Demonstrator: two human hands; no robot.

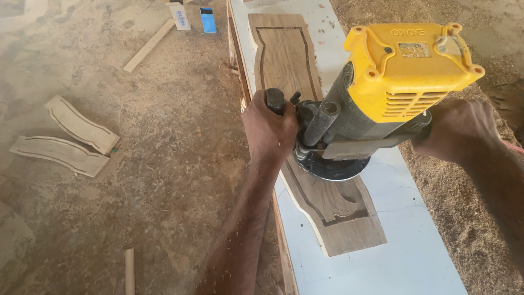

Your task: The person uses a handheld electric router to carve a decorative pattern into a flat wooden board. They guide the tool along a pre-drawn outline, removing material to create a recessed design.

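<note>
- Nearest the camera: a short wood stick [130, 270] lying on the sawdust floor [180, 164], low left.
- White desk [404, 240] runs from bottom centre away to the top of view, a narrow long surface with faint pencil outlines on it.
- Wooden panel [352, 232] lies flat along the desk; curvy outline, dark routed groove following its edge. Near end bare and uncovered; far end reaches toward the top of view.
- Router [376, 104] stands on the panel's middle, round black base flat against the wood, yellow motor cap uppermost, grey body below it.
- Left hand [270, 131] clenched around the router's black left handle, knuckles up, forearm dusted with wood chips.
- Right hand [458, 128] on the router's far side, fingers wrapped under the yellow cap; the handle itself is hidden, so the grip appears closed on it but its details cannot be told.
- Left of the desk, well apart on the floor: two shaped wood pieces [71, 139], pale, wavy-edged, lying side by side.
- Farther off: a long wood strip [148, 46] lying at an angle on the floor.
- Farthest, top of view: a blue block [208, 20] and a small white box [179, 16] standing just beside each other, near the desk's far edge.
</note>
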